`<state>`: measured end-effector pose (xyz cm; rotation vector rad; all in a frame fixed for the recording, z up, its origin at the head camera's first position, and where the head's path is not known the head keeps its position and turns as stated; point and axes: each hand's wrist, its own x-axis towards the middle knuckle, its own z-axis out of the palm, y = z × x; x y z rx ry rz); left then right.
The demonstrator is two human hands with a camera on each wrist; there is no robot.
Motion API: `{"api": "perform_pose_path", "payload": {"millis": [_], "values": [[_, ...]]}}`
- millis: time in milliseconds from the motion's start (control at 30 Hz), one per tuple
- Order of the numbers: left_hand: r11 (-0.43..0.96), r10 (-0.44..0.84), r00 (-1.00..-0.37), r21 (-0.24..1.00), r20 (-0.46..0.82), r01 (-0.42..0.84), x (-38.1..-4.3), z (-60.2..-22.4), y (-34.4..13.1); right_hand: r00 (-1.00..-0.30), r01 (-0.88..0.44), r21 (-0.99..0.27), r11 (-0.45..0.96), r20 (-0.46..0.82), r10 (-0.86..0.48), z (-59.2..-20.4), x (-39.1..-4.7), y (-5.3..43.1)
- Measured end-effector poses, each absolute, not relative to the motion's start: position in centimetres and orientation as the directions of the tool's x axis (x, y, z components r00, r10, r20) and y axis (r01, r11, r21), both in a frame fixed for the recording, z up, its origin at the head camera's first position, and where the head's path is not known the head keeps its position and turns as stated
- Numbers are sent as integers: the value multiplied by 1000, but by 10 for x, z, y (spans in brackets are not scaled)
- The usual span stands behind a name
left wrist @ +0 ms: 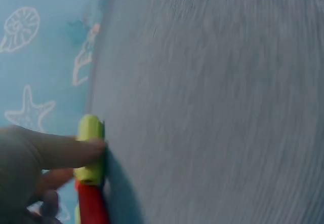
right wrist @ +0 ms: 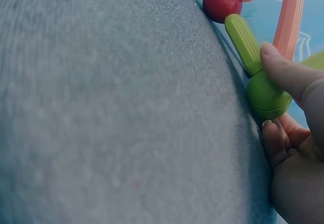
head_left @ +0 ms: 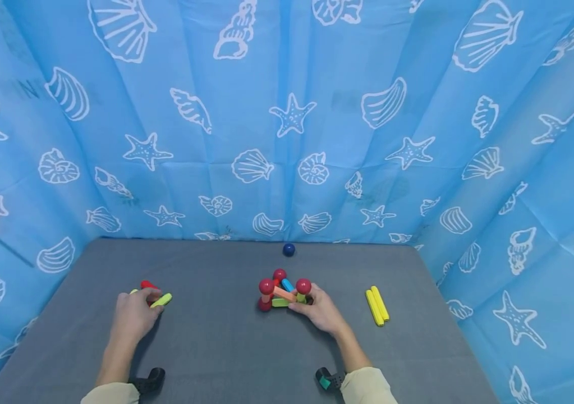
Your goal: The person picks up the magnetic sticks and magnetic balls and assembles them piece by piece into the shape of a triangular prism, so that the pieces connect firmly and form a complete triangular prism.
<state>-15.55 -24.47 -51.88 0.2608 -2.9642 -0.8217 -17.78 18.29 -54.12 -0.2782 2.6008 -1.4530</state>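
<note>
Gray surface point(head_left: 226, 353), blue curtain point(head_left: 251, 118) behind. Left hand point(head_left: 134, 314) pinches lime stick point(head_left: 163, 300) at left, long axis pointing right, slightly away; right hand point(head_left: 321, 311) holds ball-and-stick frame point(head_left: 284, 293) near center by 1 green ball point(right wrist: 266, 96).

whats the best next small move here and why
Probably lift the green stick the left hand pinches and carry it toward the ball-and-stick frame: it is apart from that frame, which the right hand holds at its green ball.
</note>
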Motion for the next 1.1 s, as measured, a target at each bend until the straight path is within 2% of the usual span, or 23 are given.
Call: {"api": "perform_pose_path", "payload": {"millis": [133, 233, 367, 467, 700, 900, 1100], "values": [[783, -139, -984, 621, 111, -40, -162, -503, -215, -970, -96, -856, 507, -33, -239, -541, -178, 185], [692, -83, -971, 714, 222, 105, -168, -480, -178, -971, -94, -856, 508, -33, -236, -540, -178, 186], [605, 31, -946, 747, 323, 275, -174, -453, -120, -972, -88, -857, 508, -38, -232, -543, -179, 186], [571, 116, -936, 748, 333, 337, -174, -445, -81, -970, -97, -860, 501, -31, -241, -545, -179, 185], [609, 217, -935, 710, 279, 353, -177, -456, -34, -967, -119, -868, 481, -8, -254, -546, -180, 183], [641, 250, -935, 680, 252, 355, -177, -463, -25, -965, -121, -876, 467, -6, -261, -547, -180, 184], [671, 231, -952, 676, 203, 306, -175, -470, -22, -967, -122, -878, 464, 0, -254, -547, -179, 183]]}}
